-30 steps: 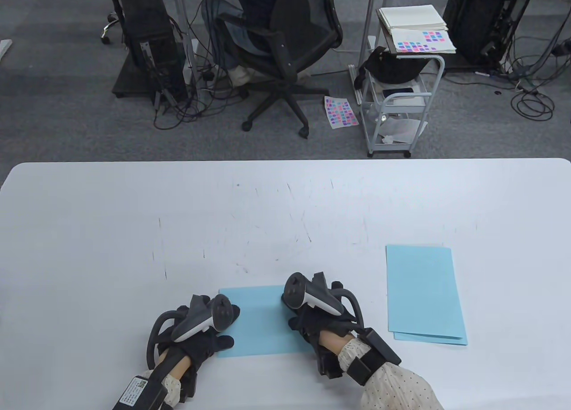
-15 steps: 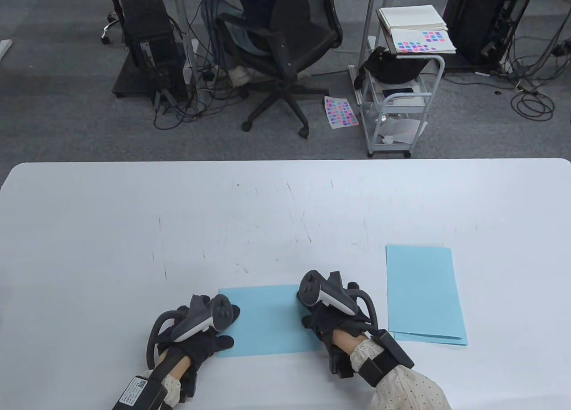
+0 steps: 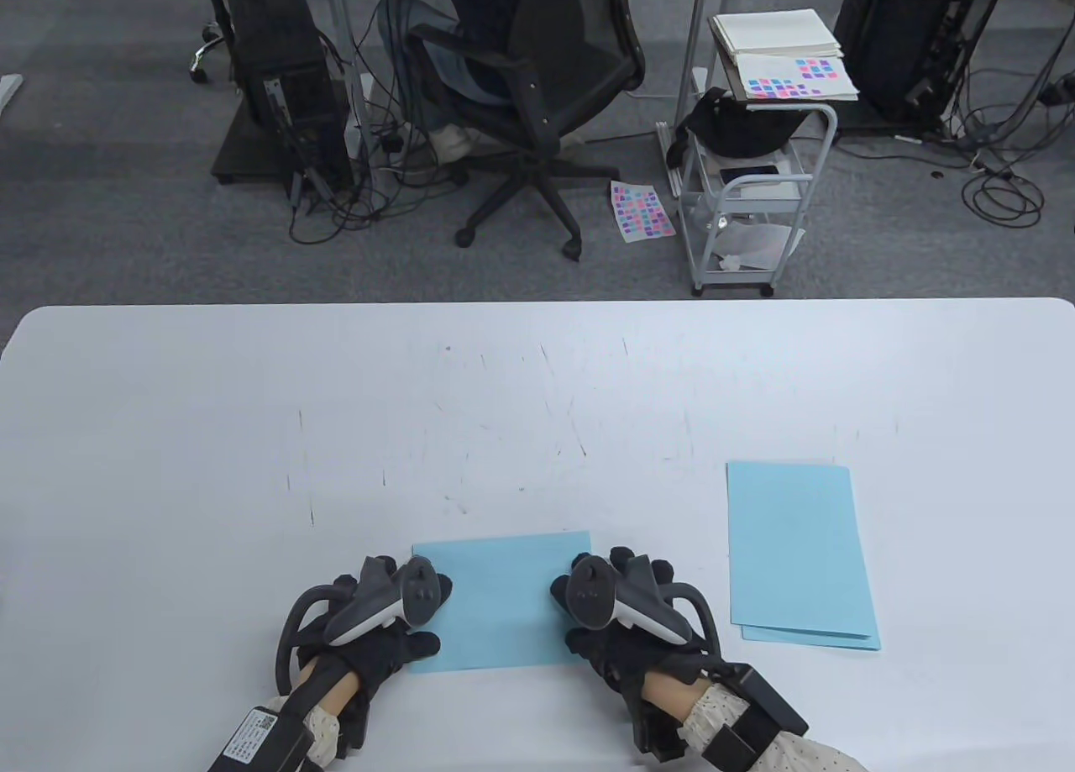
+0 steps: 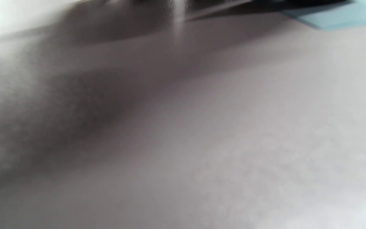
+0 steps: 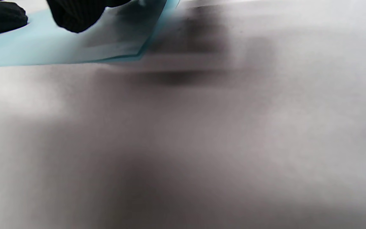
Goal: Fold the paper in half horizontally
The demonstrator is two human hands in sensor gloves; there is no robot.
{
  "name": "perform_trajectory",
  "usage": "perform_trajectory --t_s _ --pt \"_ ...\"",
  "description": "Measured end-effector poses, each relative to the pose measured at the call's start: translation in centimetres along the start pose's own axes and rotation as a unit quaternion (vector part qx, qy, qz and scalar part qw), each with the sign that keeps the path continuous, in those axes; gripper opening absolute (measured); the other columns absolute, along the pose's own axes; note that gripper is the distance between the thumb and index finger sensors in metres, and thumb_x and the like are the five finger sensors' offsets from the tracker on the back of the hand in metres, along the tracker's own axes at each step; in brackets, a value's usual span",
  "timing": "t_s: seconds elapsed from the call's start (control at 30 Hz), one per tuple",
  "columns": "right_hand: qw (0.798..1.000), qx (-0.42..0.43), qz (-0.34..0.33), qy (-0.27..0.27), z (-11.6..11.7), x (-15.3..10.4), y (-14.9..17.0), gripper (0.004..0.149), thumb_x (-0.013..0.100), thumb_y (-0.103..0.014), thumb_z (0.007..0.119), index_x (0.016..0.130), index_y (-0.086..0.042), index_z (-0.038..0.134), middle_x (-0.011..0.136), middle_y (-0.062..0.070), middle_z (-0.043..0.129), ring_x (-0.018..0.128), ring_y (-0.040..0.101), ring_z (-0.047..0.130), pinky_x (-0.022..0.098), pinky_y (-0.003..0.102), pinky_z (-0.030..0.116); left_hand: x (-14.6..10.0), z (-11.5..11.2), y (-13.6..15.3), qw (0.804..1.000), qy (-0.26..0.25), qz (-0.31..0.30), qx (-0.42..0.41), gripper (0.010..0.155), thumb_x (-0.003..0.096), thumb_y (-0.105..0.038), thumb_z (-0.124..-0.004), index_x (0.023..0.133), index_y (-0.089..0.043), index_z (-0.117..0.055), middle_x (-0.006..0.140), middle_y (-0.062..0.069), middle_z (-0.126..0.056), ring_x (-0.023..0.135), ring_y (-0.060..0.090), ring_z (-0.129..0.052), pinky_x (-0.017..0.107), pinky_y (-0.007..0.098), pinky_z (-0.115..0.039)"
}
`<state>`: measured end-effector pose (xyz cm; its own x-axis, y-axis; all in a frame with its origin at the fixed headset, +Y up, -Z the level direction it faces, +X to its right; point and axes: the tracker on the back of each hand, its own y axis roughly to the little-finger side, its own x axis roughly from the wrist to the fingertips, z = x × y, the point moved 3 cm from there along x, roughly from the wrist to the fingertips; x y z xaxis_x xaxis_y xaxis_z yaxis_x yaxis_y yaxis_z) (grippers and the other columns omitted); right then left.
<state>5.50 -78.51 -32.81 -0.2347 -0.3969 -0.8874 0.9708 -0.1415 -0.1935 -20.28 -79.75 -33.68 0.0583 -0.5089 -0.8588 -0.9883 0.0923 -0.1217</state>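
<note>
A light-blue paper lies folded on the white table near the front edge, its two layers showing at a corner in the right wrist view. My left hand rests flat on the paper's left edge, fingers spread. My right hand rests on the paper's right edge, and its gloved fingertips press on the top layer. The left wrist view shows only a corner of the paper and bare table.
A stack of light-blue sheets lies on the table to the right of my right hand. Beyond the table's far edge are an office chair and a white cart on the floor.
My right hand has slid right along the paper from its top middle to its right edge, then back toward me. The left hand has stayed in place.
</note>
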Motion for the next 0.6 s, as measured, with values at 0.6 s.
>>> perform_trajectory --t_s 0.6 --pt "0.999 0.009 -0.013 -0.034 0.9 0.2 0.6 0.065 0.048 -0.045 0.067 0.104 -0.046 0.034 0.117 -0.017 0.018 0.108 0.031 0.007 0.071 0.065 0.007 -0.8 2.4 -2.6 0.998 -0.026 -0.005 0.05 0.077 0.0382 -0.058 -0.067 0.103 -0.055 -0.025 0.119 -0.023 -0.021 0.118 0.016 -0.026 0.089 0.054 -0.033"
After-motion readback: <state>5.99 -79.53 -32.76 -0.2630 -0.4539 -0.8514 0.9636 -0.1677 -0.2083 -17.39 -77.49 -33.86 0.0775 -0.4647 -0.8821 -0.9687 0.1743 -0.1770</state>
